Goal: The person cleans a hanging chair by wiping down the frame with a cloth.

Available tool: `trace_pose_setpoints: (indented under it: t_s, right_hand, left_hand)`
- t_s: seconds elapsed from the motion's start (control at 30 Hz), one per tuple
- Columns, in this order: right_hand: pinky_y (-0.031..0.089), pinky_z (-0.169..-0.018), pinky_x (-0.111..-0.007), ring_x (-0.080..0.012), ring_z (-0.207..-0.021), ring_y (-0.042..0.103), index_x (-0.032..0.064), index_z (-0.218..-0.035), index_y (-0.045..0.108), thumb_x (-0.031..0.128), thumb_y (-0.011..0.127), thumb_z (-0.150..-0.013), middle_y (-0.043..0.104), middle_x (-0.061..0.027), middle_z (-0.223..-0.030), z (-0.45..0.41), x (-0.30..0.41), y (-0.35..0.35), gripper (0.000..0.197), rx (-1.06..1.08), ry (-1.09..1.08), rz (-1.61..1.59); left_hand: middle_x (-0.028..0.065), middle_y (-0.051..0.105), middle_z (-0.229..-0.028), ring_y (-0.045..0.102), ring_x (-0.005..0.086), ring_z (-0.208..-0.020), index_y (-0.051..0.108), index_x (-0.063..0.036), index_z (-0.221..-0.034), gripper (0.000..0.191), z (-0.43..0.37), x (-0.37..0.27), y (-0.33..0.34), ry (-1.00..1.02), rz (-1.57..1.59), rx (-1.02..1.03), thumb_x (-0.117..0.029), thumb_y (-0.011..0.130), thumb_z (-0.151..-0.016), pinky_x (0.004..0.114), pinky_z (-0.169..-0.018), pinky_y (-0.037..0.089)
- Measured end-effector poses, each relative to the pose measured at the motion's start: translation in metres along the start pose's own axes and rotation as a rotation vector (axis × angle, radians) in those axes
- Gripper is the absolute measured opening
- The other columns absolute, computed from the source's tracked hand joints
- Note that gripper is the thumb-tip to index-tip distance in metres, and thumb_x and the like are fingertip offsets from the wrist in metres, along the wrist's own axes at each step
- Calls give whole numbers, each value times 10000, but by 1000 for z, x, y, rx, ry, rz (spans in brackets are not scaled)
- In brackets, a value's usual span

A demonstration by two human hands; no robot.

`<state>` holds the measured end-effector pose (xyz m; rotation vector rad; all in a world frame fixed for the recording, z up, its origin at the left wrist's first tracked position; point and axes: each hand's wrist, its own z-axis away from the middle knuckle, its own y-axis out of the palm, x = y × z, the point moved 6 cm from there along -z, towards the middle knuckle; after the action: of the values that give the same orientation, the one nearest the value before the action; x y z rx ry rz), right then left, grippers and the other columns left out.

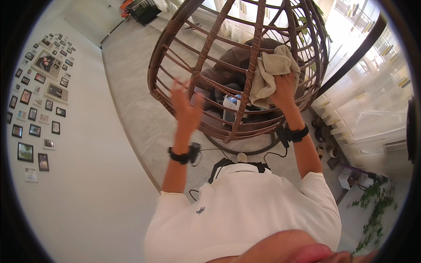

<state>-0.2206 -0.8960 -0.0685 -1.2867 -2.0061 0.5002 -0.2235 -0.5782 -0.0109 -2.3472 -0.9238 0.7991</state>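
Observation:
In front of me stands a brown wicker egg chair [255, 42] with an open lattice shell of wrapped ribs and crossbars. My right hand [284, 91] holds a beige terry cloth [268, 77] against the lattice on the right, its folds draping over the bars. My left hand [186, 110], blurred, is raised at the left of the shell with fingers apart and nothing in it; whether it touches a bar I cannot tell. Through the gaps show a dark brown cushion [230, 60] and a white package [230, 102] with some blue on it.
A round metal base [243, 152] supports the chair on grey floor tiles [131, 82]. Small picture frames [40, 78] cover the left wall. Sheer curtains [365, 121] hang at the right, above shoes [319, 134] and a leafy plant [375, 200]. A black crate [143, 11] stands far back.

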Motion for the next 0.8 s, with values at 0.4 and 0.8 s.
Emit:
trace_pose_setpoints:
  t_s: [0.4,0.8]
  right_hand:
    - [299,-1106,-581,-473,-1271,452,101,-1320,602,307,793,-732,559,-222,-1333,21,32,1,651,-56,-156,-63]
    - [473,-902,-550,-449,-1133,543,120,-1258,619,183,827,-684,591,-207,-1198,47,34,24,614,68,-250,-59]
  left_hand:
    - [131,315,-1564,536,380,-1109,485,-138,-1380,655,64,-76,92,-43,-179,42,-110,707,-764,520,-982,418]
    - [93,365,-1535,632,331,-870,531,-170,-1308,537,46,-66,94,-131,-492,33,-85,693,-803,381,-529,520]
